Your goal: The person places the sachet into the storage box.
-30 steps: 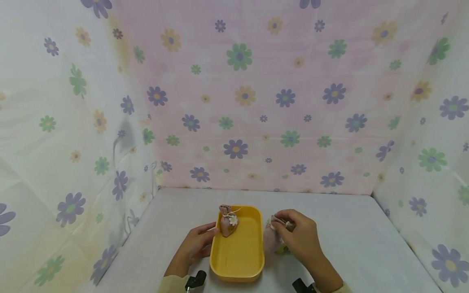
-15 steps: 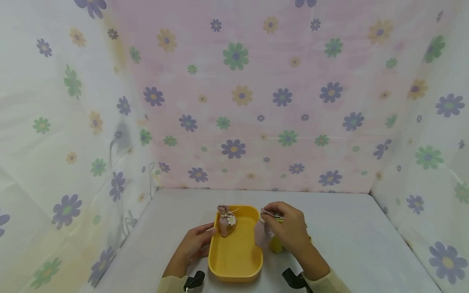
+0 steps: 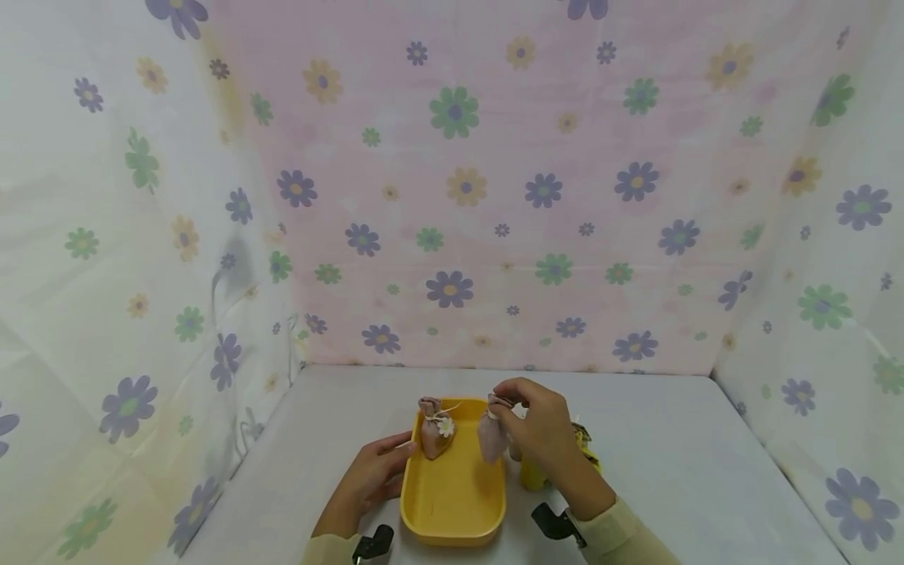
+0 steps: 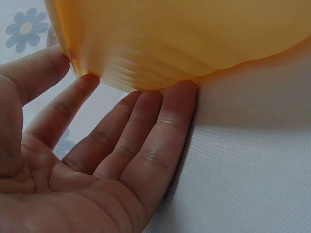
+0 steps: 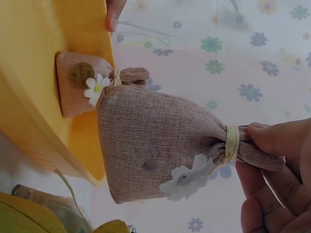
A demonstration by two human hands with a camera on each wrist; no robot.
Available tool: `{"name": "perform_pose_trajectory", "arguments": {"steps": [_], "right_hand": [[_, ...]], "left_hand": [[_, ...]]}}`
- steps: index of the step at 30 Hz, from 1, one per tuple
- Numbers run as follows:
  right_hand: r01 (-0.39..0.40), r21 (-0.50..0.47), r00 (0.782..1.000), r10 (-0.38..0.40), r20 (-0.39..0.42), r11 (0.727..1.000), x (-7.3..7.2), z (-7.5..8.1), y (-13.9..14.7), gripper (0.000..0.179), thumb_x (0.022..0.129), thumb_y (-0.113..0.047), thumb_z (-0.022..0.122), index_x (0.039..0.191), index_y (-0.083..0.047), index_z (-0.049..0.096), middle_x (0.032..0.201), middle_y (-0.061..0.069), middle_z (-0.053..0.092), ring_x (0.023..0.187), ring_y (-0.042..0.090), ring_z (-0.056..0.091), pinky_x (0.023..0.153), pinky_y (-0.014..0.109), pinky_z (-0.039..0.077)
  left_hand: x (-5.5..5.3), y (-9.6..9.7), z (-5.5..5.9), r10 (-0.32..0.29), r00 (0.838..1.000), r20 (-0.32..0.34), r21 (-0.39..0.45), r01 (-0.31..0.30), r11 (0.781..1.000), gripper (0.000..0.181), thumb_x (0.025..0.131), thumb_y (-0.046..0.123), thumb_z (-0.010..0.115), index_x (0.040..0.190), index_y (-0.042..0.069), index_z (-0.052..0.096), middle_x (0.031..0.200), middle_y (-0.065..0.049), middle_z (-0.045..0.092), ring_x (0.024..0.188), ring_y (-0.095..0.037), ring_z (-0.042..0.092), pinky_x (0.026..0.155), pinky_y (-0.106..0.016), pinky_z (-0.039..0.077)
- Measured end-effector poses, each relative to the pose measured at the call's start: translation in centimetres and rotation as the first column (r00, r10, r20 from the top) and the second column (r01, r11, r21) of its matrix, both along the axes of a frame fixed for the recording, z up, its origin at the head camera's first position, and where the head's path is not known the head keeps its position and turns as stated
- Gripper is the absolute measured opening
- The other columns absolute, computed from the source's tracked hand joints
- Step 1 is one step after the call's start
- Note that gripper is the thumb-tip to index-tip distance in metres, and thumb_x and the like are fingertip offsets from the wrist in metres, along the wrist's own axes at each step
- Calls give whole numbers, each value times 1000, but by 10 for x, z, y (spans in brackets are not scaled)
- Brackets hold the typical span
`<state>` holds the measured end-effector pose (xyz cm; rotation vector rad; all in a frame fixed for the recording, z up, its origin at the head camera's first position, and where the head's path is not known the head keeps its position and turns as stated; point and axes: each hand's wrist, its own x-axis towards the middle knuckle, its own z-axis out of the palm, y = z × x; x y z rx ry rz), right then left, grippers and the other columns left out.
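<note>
"Flowered cloth (image 3: pixel 487 149) hangs behind and along both sides of a white counter (image 3: pixel 650 447). What's standing on it?"

"Mainly a yellow tray (image 3: pixel 452 506), its long axis running away from the person. One cloth pouch (image 3: pixel 492 441) hangs from the right hand (image 3: pixel 542 420) at the tray's right side, overlapping the far part of that wall in the head view."

"Which way does it point?"

"Neck up, base down, its long axis close to upright there. From the right wrist it lies across the picture, neck to the right, broad base to the left. A white flower (image 5: pixel 187 178) hangs beside the cord (image 5: pixel 232 143) round its neck."

"And the grip?"

"Thumb and fingers (image 5: pixel 252 184) pinch the gathered neck, closed right down on the cloth. The left hand (image 3: pixel 379 469) has its fingers (image 4: pixel 179 109) spread and nearly straight, tips touching the tray's outer left wall; they're not wrapped round anything."

"Anything inside the tray?"

"A second pouch (image 3: pixel 435 445) leans in the far left corner, neck pointing away from the person and poking past the rim, base toward the middle. It bears a round label (image 5: pixel 80 75). Just right of the tray sits something yellow (image 3: pixel 533 475), partly hidden by the right arm; I can't tell its full shape."
</note>
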<state>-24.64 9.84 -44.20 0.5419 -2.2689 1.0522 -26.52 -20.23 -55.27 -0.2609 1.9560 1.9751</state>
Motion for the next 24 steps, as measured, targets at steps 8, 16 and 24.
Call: {"name": "perform_pose_trajectory", "arguments": {"steps": [8, 16, 24], "right_hand": [[-19, 7, 999, 19, 32, 1000, -11, -1, -5, 15, 89, -18, 84, 101, -20, 75, 94, -12, 73, 84, -1, 66, 76, 28, 61], [-46, 23, 999, 46, 18, 999, -21, -6, -10, 16, 89, -18, 84, 101, -20, 75, 93, -12, 74, 85, 0, 68, 76, 29, 61], [-74, 56, 997, 73, 25, 996, -29, -12, -19, 16, 88, -15, 84, 100, -21, 75, 90, -13, 73, 83, -1, 67, 76, 29, 61]], "left_hand": [[-1, -1, 0, -1, 1000, 4, -3, 1, 1000, 71, 94, 42, 76, 153, 10, 51, 142, -18, 64, 115, -24, 71, 86, -46, 64], [0, -1, -1, 0, 1000, 9, -17, 0, 1000, 73, 92, 44, 77, 152, 10, 53, 144, -18, 62, 115, -24, 71, 86, -46, 64], [2, -1, 0, -6, 1000, -7, 1, 6, 1000, 71, 95, 41, 75, 153, 9, 51, 146, -19, 60, 118, -26, 70, 86, -47, 64]]}}
